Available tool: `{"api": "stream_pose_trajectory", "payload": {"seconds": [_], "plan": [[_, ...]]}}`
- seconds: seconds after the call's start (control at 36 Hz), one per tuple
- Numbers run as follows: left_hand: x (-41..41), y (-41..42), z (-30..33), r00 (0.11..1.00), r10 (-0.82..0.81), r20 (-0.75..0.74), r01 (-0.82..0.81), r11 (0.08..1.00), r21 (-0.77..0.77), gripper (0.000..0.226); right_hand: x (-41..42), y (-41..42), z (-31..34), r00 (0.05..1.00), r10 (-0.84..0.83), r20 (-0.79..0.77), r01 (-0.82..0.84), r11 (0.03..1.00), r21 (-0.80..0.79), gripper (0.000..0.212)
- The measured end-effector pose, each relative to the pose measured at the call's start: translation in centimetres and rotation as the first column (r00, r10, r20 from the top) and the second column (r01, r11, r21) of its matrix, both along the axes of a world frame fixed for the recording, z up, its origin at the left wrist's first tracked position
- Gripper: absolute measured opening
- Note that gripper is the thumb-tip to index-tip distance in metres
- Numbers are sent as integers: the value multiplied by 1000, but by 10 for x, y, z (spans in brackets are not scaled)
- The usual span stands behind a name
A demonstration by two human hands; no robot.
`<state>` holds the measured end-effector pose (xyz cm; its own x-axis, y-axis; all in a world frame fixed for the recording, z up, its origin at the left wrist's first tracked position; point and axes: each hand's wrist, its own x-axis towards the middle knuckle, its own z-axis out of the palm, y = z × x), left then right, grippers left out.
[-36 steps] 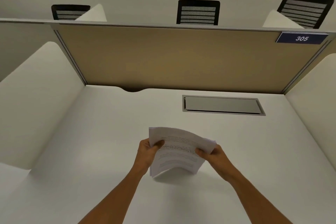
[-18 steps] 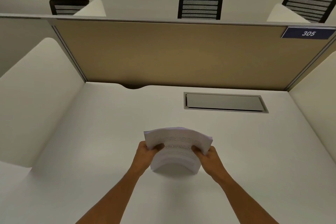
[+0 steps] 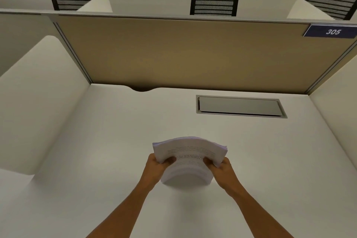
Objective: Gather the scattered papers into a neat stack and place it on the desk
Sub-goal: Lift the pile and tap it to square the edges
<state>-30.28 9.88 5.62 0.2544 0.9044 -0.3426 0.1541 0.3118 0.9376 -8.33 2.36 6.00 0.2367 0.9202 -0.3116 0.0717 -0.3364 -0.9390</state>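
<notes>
left hand (image 3: 157,168), right hand (image 3: 222,170) gripping paper stack (image 3: 190,157) (thumbs on top)

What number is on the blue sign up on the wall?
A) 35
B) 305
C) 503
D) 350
B: the blue sign at the top right corner of the tan wall reads 305 in white digits.
</notes>
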Motion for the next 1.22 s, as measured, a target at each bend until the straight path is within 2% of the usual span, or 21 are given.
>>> {"api": "stream_pose_trajectory", "payload": {"seconds": [0.19, 0.33, 0.44, 0.56, 0.61, 0.64, 0.69, 0.72, 0.78, 0.83, 0.86, 0.92, 0.97, 1.06, 1.14, 1.22], "plan": [[2, -5, -2, 999, 50, 19, -50, 999, -11, 29, 2, 0, -10, 996, -83, -21, 82, 996, -19, 17], [1, -8, -9, 1000, 18, 6, -18, 999, -33, 36, 0, -5, -24, 1000, -26, -8, 25, 997, -71, 20], [-1, -10, -17, 1000, 12, -10, -12, 999, -44, 32, -2, -5, -29, 1000, -17, 10, 18, 995, -100, 19], [-4, -4, -17, 1000, 21, -9, -22, 999, -31, 28, 4, 4, -19, 993, 39, 113, -28, 995, -99, 11], [-7, 4, -10, 999, 53, 15, -53, 999, -6, 40, 9, 10, -9, 978, 112, 177, -94, 990, -108, 10], [-9, 8, -6, 997, 68, 44, -69, 998, 11, 55, 13, 12, -3, 964, 158, 214, -134, 984, -121, 9], [-14, 18, 4, 998, 68, 13, -69, 993, 99, 96, 21, 18, 11, 926, 250, 282, -214, 965, -151, 14], [-17, 22, 9, 996, 55, -75, -42, 985, 169, 112, 25, 21, 18, 901, 293, 319, -250, 953, -169, 18], [-23, 31, 21, 968, 32, -250, 54, 943, 328, 123, 32, 29, 30, 826, 375, 420, -314, 926, -209, 23], [-26, 39, 34, 931, -68, -357, 236, 860, 452, 118, 36, 36, 41, 722, 447, 528, -369, 894, -254, 24], [-27, 42, 39, 903, -133, -408, 328, 827, 457, 113, 37, 39, 45, 664, 483, 571, -392, 875, -284, 25], [-24, 46, 48, 853, -250, -458, 447, 802, 396, 104, 35, 44, 52, 547, 550, 630, -432, 831, -350, 26], [-16, 46, 54, 828, -350, -438, 514, 787, 341, 92, 29, 48, 57, 450, 596, 665, -455, 794, -404, 27], [-4, 43, 53, 804, -451, -388, 573, 763, 300, 89, 19, 51, 57, 344, 626, 700, -470, 760, -449, 25], [1, 40, 43, 818, -458, -349, 557, 782, 281, 84, 12, 51, 55, 288, 644, 708, -485, 736, -472, 30], [2, 35, 34, 849, -424, -315, 505, 827, 248, 46, 12, 52, 52, 256, 644, 721, -488, 730, -478, 29]]}}
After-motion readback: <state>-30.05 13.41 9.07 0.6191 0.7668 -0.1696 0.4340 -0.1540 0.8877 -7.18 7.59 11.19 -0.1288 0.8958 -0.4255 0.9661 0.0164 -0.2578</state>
